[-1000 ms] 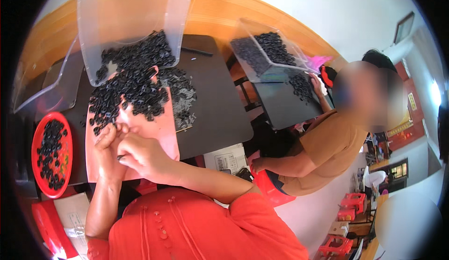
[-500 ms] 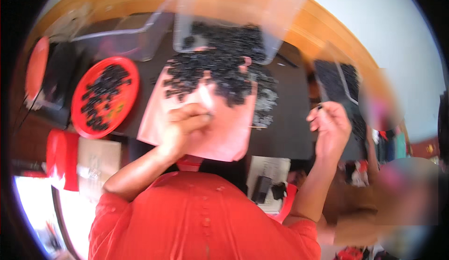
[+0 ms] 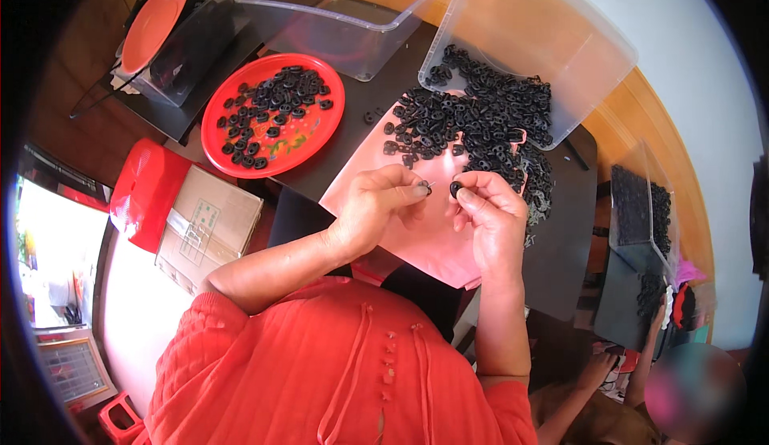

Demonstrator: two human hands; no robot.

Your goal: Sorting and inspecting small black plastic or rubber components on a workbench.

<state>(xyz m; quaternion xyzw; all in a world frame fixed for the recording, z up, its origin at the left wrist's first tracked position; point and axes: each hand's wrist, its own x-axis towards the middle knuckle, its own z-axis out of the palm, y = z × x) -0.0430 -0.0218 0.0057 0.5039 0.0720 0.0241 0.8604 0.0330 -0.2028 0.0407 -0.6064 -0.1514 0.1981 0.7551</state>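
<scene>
In front of me my left hand (image 3: 380, 205) is closed in a pinch on a small dark piece (image 3: 426, 188) with a thin light tip sticking out. Just right of it, and apart from it, my right hand (image 3: 493, 214) pinches a small black oval piece (image 3: 456, 189) between thumb and forefinger. Both hands hover over a pink sheet (image 3: 436, 241). Beyond them a heap of small black plastic pieces (image 3: 501, 96) with holes spreads over the sheet from a clear plastic bin (image 3: 553, 28). To the left, a red plate (image 3: 308, 140) holds many black oval pieces.
Loose grey pieces (image 3: 538, 181) lie right of the sheet on the dark table (image 3: 561, 245). Another clear bin (image 3: 352, 44) stands behind the plate. A cardboard box (image 3: 210, 221) and red stool (image 3: 148, 193) stand left. At lower right another person's arm (image 3: 593, 373) reaches toward a second table.
The view has swung left, with more of the left side showing. My right hand has come in from the far right, close to my left hand. Both still pinch.
</scene>
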